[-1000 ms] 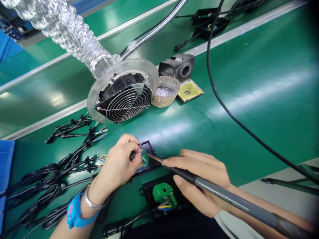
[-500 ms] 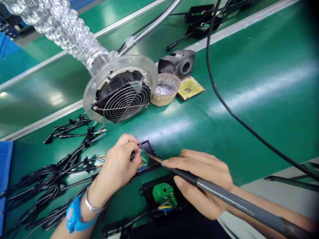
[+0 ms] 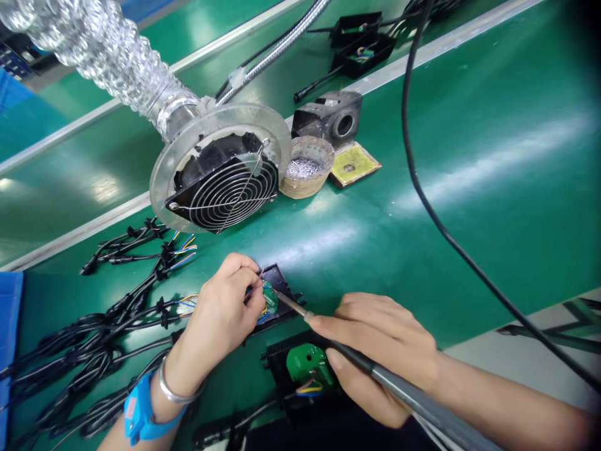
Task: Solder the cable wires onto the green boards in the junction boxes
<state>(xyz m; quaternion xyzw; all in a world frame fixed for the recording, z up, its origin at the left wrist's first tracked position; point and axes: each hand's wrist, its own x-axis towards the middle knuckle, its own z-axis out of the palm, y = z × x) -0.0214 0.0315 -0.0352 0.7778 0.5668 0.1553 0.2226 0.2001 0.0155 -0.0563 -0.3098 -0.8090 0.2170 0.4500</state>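
Observation:
My right hand (image 3: pixel 380 351) is closed around a soldering iron (image 3: pixel 359 361), whose tip reaches the edge of a small green circuit board (image 3: pixel 270 299). That board sits in a black plastic housing (image 3: pixel 277 279). At the board, the fingers of my left hand (image 3: pixel 232 297) pinch a thin wire (image 3: pixel 261 274); its far end is hidden behind the fingers. Nearer to me lies a second black housing (image 3: pixel 277 363) with a green board (image 3: pixel 303 361) and coloured wires in it, partly covered by my right hand.
A round fume extractor fan (image 3: pixel 230 197) hangs over the bench from a foil duct (image 3: pixel 126 69). Beside it are a bowl of solder bits (image 3: pixel 307 188), an iron stand (image 3: pixel 323 119) and a yellow sponge (image 3: pixel 354 164). Black cables (image 3: pixel 89 332) lie left; a cord (image 3: pixel 434 216) crosses the right.
My right hand and the iron's handle have dropped slightly, and the iron tip has shifted a little on the board. My left hand keeps its pinch. The view has shifted slightly.

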